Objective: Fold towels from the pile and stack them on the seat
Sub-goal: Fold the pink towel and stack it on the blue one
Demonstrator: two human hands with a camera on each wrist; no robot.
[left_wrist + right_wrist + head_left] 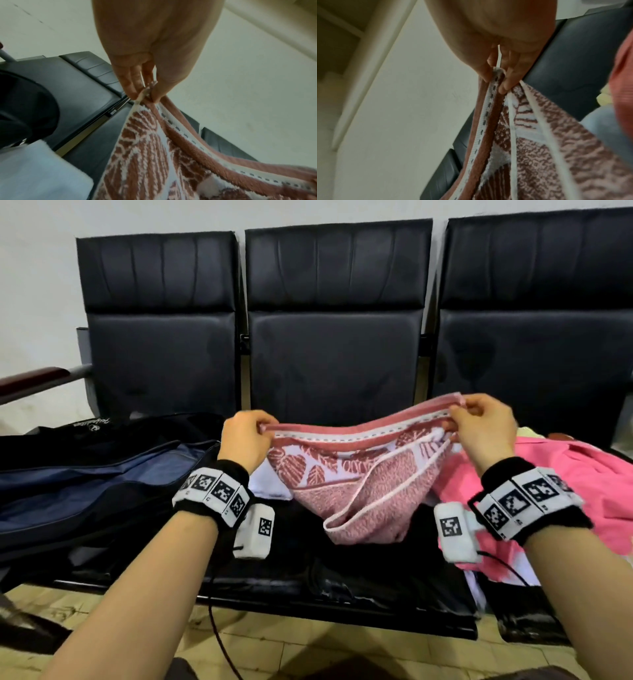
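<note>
Both hands pinch the top hem of one towel: the left hand (245, 436) has thumb and fingers (130, 86) closed on one corner, and the right hand (484, 424) has its fingertips (506, 86) clamped on the opposite corner. Between the two grips the red-and-white leaf-patterned towel (356, 474) hangs slack, its hem sagging in the middle and its lower part doubled, held above the middle seat (342, 583) of a black bench. Just below the left grip a white cloth (267, 481) lies on that seat, apparently another towel, though most of it is hidden. Outward from the right grip, a pile of pink cloth (555, 484) covers the neighbouring seat, touching the held towel's edge. Outward from the left grip, an open dark blue bag (96, 474) lies across the seat on that side.
</note>
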